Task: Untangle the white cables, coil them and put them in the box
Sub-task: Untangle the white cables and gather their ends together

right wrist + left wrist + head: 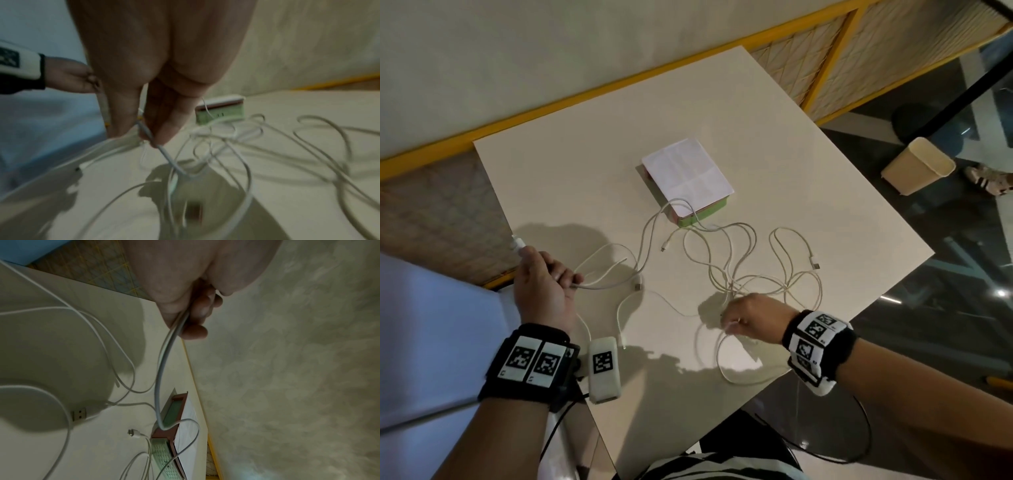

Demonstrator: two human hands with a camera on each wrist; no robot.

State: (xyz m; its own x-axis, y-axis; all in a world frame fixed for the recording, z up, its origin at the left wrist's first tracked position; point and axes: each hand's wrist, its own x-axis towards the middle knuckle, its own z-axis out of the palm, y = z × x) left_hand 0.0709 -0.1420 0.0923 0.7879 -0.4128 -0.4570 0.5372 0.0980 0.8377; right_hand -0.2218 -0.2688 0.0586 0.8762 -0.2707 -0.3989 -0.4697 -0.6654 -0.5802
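Several white cables (736, 270) lie tangled across the white table (774, 144), spreading from its left side to the right edge. My left hand (544, 281) is raised over the table's left edge and grips a doubled white cable (164, 356), a white plug sticking out past the thumb. My right hand (748, 320) hovers near the front edge and pinches one white cable (162, 151) between thumb and fingers, just by the knot. The box (702, 214) is green, sits mid-table and is covered by a white paper sheet (686, 171); one cable loops over its near corner.
A loose USB plug (814, 263) lies at the right, another USB plug (637, 285) near my left hand, a small connector (664, 246) in front of the box. A beige bin (917, 166) stands on the floor past the table's right side. A yellow-framed partition (825, 65) runs behind the table.
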